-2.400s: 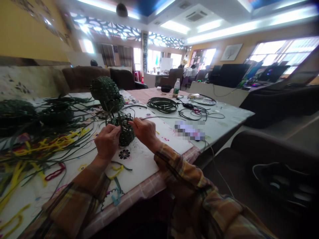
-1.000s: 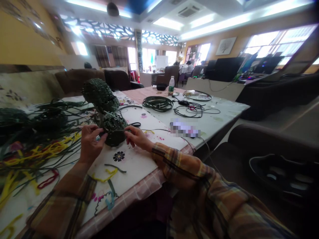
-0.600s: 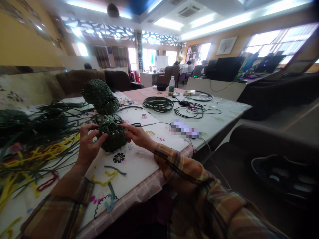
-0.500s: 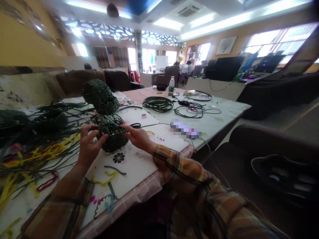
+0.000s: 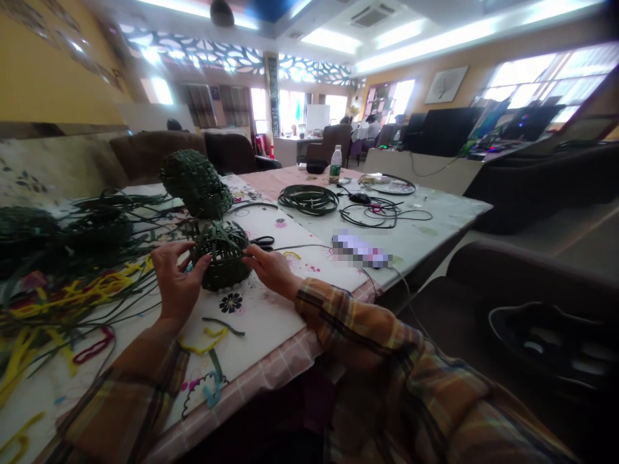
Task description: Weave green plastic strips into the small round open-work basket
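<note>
A small round basket (image 5: 225, 274) of dark green woven strips stands on the flower-printed tabletop, its strips arching over an openwork upper part. My left hand (image 5: 178, 280) grips its left side, thumb at the wall and fingers curled behind. On the right side, my right hand (image 5: 275, 269) pinches at a strip near the basket's upper edge; the fingertips are partly hidden. Just behind sits a larger, tightly woven green piece (image 5: 193, 180), tilted. Black loops like scissor handles (image 5: 264, 241) lie beyond my right fingertips.
Yellow cords (image 5: 97, 290) and loose green strips spread over the left side. A coil of green strip (image 5: 309, 200), a water bottle (image 5: 335, 165), a computer mouse (image 5: 359, 198) and a power strip (image 5: 360, 250) with a cable occupy the right. A dark chair (image 5: 507, 277) stands beside the table.
My right hand has drawn slightly right and down, its forefinger now bent in rather than stretched over the basket. My left hand stays at the left side. The view has shifted slightly.
</note>
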`<action>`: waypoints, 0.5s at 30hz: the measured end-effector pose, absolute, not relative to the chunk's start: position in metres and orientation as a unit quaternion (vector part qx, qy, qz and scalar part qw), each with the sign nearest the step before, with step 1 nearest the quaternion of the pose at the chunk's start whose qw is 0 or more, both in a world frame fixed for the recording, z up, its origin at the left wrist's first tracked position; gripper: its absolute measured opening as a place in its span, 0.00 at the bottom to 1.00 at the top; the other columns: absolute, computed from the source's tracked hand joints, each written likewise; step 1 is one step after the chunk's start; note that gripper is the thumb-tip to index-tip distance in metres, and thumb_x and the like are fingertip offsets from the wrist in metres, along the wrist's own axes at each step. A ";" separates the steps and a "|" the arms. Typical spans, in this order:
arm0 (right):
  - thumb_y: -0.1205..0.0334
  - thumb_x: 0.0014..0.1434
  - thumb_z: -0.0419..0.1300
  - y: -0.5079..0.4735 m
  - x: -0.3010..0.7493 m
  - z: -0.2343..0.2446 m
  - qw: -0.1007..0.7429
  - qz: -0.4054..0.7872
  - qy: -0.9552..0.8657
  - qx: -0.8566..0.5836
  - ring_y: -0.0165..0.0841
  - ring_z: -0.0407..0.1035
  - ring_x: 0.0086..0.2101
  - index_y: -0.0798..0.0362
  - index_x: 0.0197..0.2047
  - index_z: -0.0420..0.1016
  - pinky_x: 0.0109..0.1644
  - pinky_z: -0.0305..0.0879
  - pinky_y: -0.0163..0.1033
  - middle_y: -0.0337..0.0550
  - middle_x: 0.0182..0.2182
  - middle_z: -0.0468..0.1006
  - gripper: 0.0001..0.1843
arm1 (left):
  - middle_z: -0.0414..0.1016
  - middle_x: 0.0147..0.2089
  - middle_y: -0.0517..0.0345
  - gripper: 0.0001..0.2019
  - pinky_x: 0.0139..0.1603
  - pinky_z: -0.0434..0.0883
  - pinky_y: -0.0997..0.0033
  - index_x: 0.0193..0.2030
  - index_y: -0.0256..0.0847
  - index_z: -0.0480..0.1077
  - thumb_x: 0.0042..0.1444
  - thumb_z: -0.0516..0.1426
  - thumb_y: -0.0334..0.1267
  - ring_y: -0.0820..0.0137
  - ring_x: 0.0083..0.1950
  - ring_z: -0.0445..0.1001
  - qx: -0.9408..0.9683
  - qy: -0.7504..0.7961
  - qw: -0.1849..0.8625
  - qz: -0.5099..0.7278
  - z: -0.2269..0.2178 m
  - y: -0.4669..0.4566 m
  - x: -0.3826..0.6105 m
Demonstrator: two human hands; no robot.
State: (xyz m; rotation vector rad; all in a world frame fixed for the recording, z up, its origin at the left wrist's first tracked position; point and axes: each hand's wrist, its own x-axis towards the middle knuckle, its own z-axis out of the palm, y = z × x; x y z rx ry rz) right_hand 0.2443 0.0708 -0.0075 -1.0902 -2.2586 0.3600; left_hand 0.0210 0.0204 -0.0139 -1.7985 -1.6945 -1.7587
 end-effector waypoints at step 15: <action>0.51 0.72 0.52 0.077 0.246 -0.015 0.375 0.151 -0.825 -0.395 0.32 0.73 0.31 0.49 0.59 0.75 0.37 0.57 0.33 0.40 0.30 0.80 0.19 | 0.73 0.40 0.51 0.16 0.49 0.69 0.59 0.43 0.43 0.78 0.66 0.57 0.52 0.59 0.45 0.72 -0.685 -0.551 0.202 -0.432 -0.005 0.015 0.028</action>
